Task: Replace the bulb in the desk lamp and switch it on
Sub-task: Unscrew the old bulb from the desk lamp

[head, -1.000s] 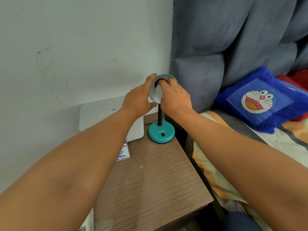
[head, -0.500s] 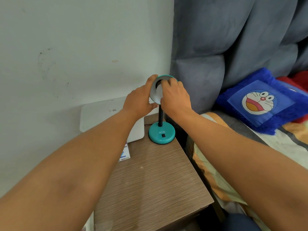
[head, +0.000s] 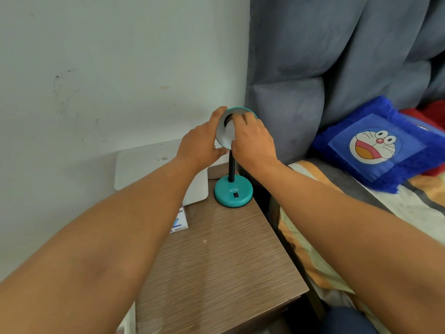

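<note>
A small teal desk lamp stands at the back of a wooden bedside table [head: 224, 256]. Its round base [head: 233, 194] carries a black switch and the letters ATN, and a black neck rises to the shade [head: 222, 138], which faces me. My left hand [head: 201, 144] grips the shade's left rim. My right hand [head: 252, 138] is closed over the white bulb [head: 230, 130] inside the shade; most of the bulb is hidden by the fingers.
A white flat box [head: 154, 165] leans against the wall behind the lamp. A small printed carton [head: 179, 221] lies at the table's left edge. A grey padded headboard [head: 301, 104] and a bed with a blue cartoon pillow [head: 378, 145] are on the right.
Both hands stay on the lamp head. My right hand's fingers have shifted slightly around the bulb, as in a turning motion. The lamp base has not moved.
</note>
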